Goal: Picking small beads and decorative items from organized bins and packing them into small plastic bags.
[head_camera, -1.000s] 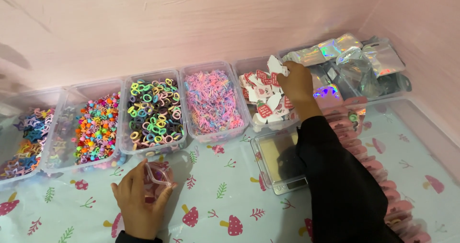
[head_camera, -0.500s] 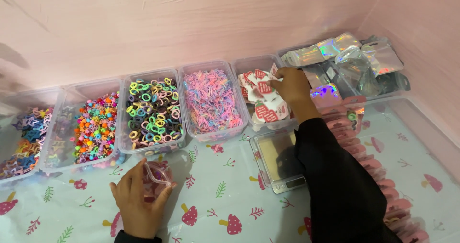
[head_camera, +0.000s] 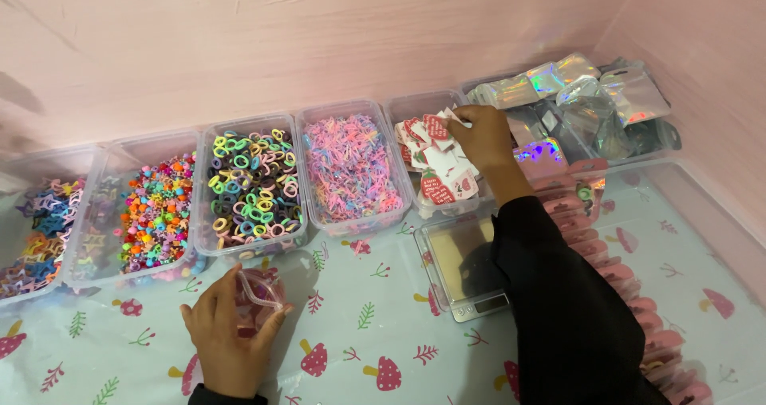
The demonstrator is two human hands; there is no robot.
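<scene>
on the mushroom-print cloth (head_camera: 359, 349), right hand (head_camera: 479, 138) now pinches cards (head_camera: 435, 130); left hand (head_camera: 227, 333) still grips pouch (head_camera: 257, 293).

The counter (head_camera: 359, 349), under a pale mushroom-print cloth, carries clear tubs (head_camera: 351, 221) along its far edge and a small scale (head_camera: 459, 265) near the right.

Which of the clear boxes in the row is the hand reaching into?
The right hand is in the clear box of red-and-white paper tags, just right of the box of pink bits. No other box has a hand in it.
</scene>
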